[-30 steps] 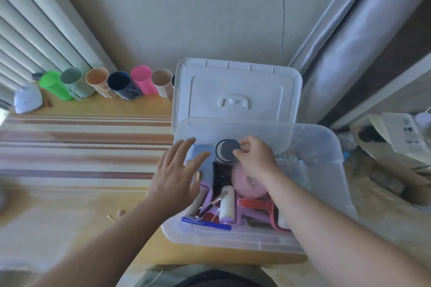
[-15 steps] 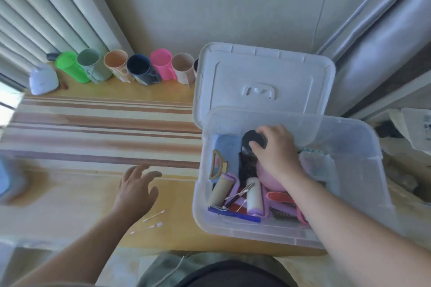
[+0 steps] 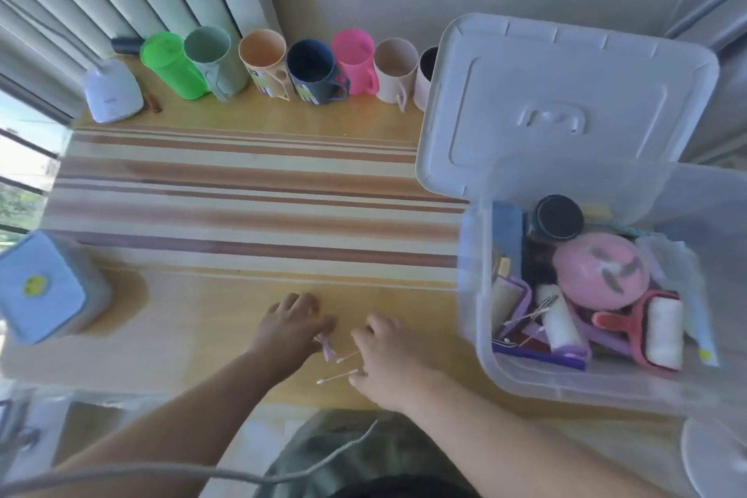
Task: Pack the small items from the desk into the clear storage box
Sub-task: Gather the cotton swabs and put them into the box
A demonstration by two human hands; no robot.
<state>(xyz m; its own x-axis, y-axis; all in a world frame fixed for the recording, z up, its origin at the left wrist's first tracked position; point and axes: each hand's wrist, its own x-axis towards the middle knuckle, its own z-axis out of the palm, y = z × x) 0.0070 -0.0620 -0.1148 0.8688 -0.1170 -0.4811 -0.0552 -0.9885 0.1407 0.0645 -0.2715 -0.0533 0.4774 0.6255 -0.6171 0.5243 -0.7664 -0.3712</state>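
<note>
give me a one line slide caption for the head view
Both hands, left hand and right hand, gather cotton swabs off the desk beside the open clear storage box.

The clear plastic storage box [image 3: 525, 372] is running off the right edge, its upright lid [image 3: 566, 101] hiding the last cup [image 3: 425, 77].

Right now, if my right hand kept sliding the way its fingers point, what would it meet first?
Probably the cotton swabs at the right hand's fingers, then the left hand just beyond; depth is unclear.
</note>
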